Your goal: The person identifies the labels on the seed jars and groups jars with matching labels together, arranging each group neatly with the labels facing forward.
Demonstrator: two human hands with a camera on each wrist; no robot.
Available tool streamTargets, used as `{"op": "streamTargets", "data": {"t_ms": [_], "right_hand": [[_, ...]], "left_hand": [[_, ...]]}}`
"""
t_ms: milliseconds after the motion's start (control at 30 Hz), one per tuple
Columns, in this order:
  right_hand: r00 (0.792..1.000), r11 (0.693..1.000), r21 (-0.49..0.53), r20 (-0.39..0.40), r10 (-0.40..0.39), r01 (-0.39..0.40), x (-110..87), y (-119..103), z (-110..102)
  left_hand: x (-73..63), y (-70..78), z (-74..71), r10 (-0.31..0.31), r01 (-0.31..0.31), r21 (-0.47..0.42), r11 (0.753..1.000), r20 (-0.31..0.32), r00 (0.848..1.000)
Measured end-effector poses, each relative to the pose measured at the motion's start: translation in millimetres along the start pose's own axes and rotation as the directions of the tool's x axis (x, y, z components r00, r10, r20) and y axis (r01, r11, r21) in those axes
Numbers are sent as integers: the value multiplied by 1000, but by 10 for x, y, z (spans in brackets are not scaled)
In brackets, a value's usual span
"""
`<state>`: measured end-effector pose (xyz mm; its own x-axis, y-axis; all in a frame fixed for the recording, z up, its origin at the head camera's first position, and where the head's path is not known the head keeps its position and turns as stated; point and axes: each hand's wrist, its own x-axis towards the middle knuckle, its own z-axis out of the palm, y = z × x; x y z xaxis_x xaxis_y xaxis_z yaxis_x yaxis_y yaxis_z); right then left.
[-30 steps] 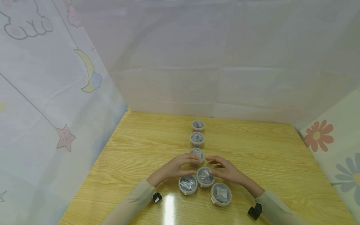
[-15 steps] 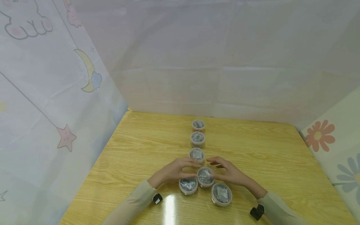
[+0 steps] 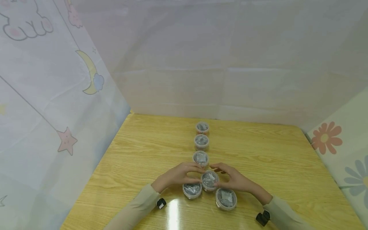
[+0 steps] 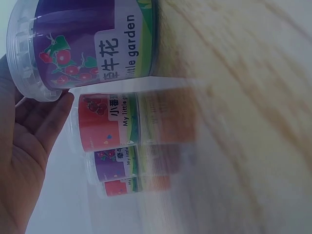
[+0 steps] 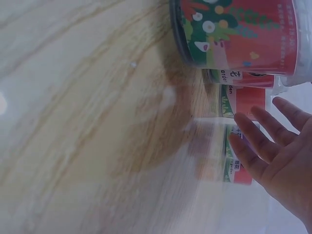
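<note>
Several round clear-lidded tubs stand on the wooden table. My left hand [image 3: 181,173] reaches in from the left over a purple tub [image 4: 92,44]; its fingertips and thumb lie at the left rim of the middle tub [image 3: 210,180]. My right hand [image 3: 237,179] comes from the other side, its thumb at that tub's right rim. In the right wrist view its fingers [image 5: 263,139] are extended and spread. A red tub [image 5: 243,36] stands nearest in that view. Whether either hand bears on the middle tub is hard to tell.
Beyond the hands three tubs form a line: a near one [image 3: 200,158], a second [image 3: 201,141] and a far one [image 3: 202,127]. A front-right tub [image 3: 226,198] stands by the right wrist. Patterned cloth [image 3: 184,64] hangs behind the wooden table [image 3: 143,140].
Both hands stay around the middle tub. The left fingers have drawn back from the third tub's lid toward the middle tub's rim; the right fingers have lowered slightly. The tubs look unmoved.
</note>
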<state>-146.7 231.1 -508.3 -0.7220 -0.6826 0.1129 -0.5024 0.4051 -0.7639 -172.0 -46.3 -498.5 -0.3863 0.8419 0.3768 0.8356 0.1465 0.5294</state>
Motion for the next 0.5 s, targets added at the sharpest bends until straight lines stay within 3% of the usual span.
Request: {"op": "streamTargets", "data": {"t_ms": [200, 500], "right_hand": [[1000, 1000, 5, 26, 5, -5, 6, -122, -24], [999, 1000, -12, 41, -23, 23, 2, -97, 5]], "left_hand": [[-2, -1, 9, -14, 14, 13, 1000, 7, 1000], [0, 30, 20, -38, 38, 77, 996, 6, 999]]}}
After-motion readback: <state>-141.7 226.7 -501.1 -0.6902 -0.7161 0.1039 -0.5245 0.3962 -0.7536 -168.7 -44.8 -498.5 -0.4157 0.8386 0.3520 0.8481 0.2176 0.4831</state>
